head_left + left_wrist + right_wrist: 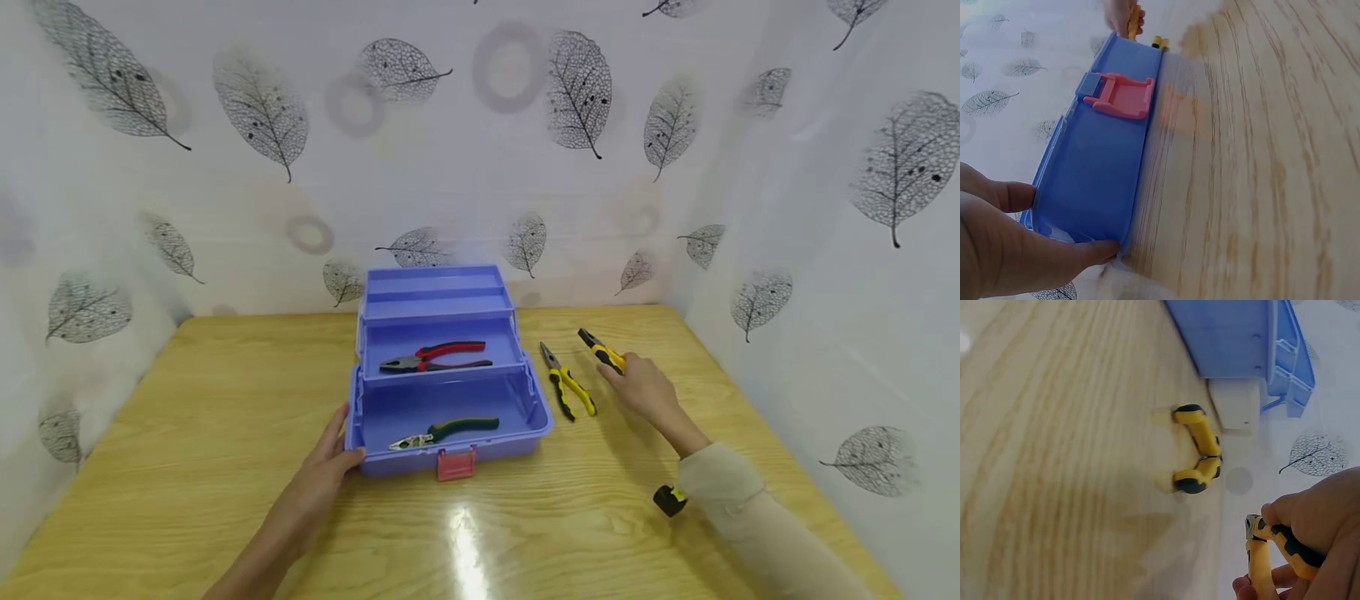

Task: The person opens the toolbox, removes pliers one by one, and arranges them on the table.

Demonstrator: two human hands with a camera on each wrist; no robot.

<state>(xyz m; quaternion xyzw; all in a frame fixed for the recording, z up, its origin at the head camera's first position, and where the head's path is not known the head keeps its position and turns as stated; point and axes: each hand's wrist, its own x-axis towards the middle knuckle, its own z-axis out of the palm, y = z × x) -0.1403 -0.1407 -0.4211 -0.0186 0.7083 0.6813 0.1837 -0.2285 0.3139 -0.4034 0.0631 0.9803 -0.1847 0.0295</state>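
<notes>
My left hand grips the front left corner of a blue-purple tiered toolbox, thumb on its front. The toolbox stands with its trays fanned out. Red-and-black pliers lie in the middle tray, and dark green-handled pliers in the bottom compartment. Right of the box, yellow-and-black long-nose pliers rest on the table with handles spread. My right hand holds yellow-and-black pliers by the handles, the jaws pointing away to the back left. In the right wrist view, fingers wrap these pliers.
A small black-and-yellow object sits on the wooden table, partly behind the right sleeve. A pink latch hangs at the toolbox's front. Leaf-patterned sheeting encloses the table's back and sides.
</notes>
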